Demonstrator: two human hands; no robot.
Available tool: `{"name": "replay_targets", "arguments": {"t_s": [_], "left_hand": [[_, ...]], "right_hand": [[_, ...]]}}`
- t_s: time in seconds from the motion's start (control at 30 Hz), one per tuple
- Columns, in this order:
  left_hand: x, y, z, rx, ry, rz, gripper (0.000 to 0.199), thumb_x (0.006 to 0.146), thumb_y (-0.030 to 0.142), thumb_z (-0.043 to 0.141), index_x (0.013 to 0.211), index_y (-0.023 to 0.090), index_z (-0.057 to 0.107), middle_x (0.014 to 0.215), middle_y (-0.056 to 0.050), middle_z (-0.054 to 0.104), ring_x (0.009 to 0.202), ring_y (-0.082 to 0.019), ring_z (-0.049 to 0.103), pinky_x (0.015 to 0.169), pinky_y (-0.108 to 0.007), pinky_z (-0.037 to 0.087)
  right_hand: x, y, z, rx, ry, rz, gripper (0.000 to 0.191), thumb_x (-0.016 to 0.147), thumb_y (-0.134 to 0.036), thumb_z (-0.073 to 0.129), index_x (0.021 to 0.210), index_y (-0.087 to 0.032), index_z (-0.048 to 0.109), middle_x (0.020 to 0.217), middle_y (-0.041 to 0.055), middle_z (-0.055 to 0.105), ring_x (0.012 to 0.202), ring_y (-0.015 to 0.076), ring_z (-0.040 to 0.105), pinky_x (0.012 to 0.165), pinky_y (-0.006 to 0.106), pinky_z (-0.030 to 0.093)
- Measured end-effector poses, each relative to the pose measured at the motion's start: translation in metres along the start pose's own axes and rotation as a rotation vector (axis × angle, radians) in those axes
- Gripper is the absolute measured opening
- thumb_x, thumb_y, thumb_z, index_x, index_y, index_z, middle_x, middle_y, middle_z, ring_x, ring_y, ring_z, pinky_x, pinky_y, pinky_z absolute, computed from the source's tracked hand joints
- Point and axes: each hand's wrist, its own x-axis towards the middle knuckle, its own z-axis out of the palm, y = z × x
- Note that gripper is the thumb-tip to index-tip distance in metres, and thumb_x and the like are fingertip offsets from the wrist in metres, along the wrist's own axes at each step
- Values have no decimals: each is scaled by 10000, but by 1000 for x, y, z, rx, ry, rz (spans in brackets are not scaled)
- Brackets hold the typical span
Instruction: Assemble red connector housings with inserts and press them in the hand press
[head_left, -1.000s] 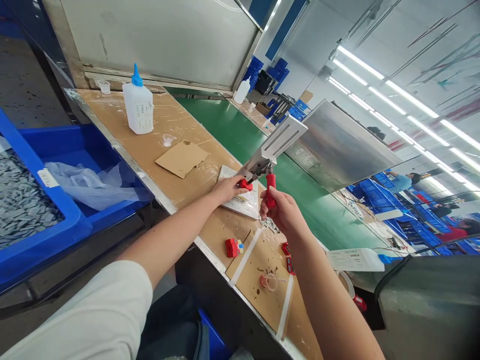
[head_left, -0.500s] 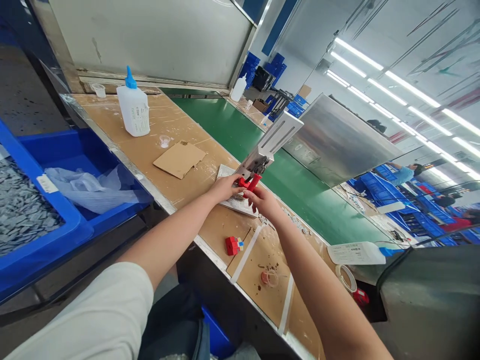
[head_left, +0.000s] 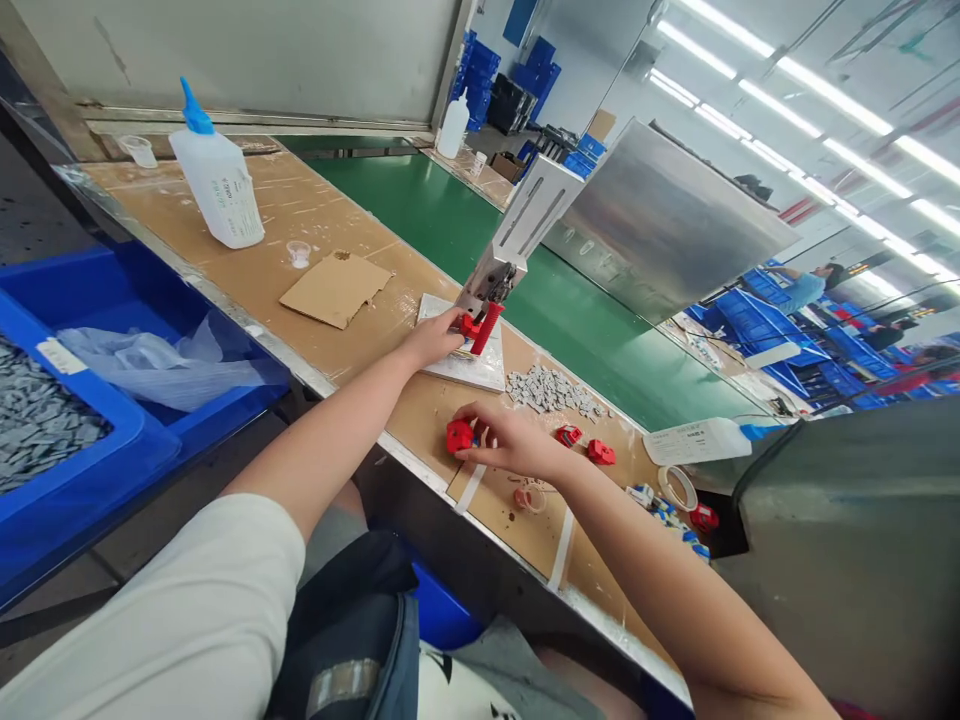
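While the left hand [head_left: 429, 341] pinches the red part [head_left: 469, 326] at the clamp [head_left: 501, 281], the right hand [head_left: 511, 438], grip round the block [head_left: 458, 436], needs only light pressure.

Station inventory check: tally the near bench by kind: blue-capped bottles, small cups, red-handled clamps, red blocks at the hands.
Blue-capped bottles: 2
Small cups: 3
Red-handled clamp: 1
Red blocks at left hand and right hand: 2
Total: 8
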Motion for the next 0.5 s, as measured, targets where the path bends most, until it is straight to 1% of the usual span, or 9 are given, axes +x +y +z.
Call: {"name": "replay_targets", "arguments": {"t_s": [0.07, 0.13, 0.2, 0.23, 0.3, 0.33, 0.43, 0.5], "left_hand": [[-1, 0, 0, -41, -1, 27, 563, 788, 201, 587, 1347, 232, 651, 1279, -35, 774, 1262, -272, 695, 1174, -415, 502], [-1, 0, 0, -51, 27, 49, 593, 796, 203, 577, 1387, 201, 616, 1309, -73, 751, 1262, -271, 689, 1163, -427, 507], [-2, -1, 0, -24, 95, 77, 588, 806, 207, 573, 1393, 182, 603, 1293, -100, 734, 1238, -276, 686, 1115, -441, 534], [-2, -2, 0, -5, 143, 99, 577, 806, 200, 572, 1382, 179, 604, 1268, -102, 729, 1223, -276, 683, 1088, -444, 545], [-3, -3, -5, 45, 287, 170, 523, 808, 173, 571, 1329, 183, 621, 1191, -88, 720, 1162, -265, 678, 1053, -451, 549], [-4, -4, -8, 81, 376, 218, 479, 812, 157, 575, 1287, 179, 634, 1135, -79, 713, 1118, -258, 675, 1049, -457, 541], [-7, -4, -20, 248, 637, 395, 262, 855, 150, 606, 1110, 139, 663, 979, -69, 675, 961, -244, 641, 975, -465, 527], [-10, 0, -25, 359, 767, 509, 140, 915, 187, 602, 1033, 143, 666, 909, -70, 660, 890, -245, 620, 919, -465, 510]], "right_hand": [[-12, 0, -5, 277, 139, 9, 488, 903, -469, 827, 1276, -227, 625, 1101, 63, 713, 871, 174, 690, 751, 299, 587], [-29, -3, -12, 523, 243, -19, 520, 882, -466, 856, 1274, -242, 599, 1075, 46, 700, 864, 161, 697, 760, 295, 602], [-50, -9, -17, 663, 329, -48, 530, 864, -439, 884, 1264, -251, 592, 1059, 35, 689, 859, 151, 708, 776, 291, 615], [-60, -12, -20, 689, 377, -60, 537, 853, -429, 898, 1260, -253, 596, 1074, 37, 685, 862, 148, 712, 778, 289, 621], [-78, -18, -22, 684, 478, -85, 544, 843, -422, 912, 1261, -251, 608, 1101, 46, 685, 873, 150, 718, 790, 292, 633], [-87, -20, -23, 667, 527, -109, 550, 839, -423, 916, 1264, -250, 612, 1104, 49, 688, 876, 151, 721, 795, 295, 638], [-109, -24, -22, 588, 672, -197, 554, 846, -402, 919, 1286, -260, 614, 1126, 52, 703, 910, 148, 727, 825, 288, 643], [-122, -27, -20, 532, 762, -228, 550, 853, -389, 916, 1295, -268, 613, 1183, 62, 704, 946, 149, 726, 846, 287, 644]]}}
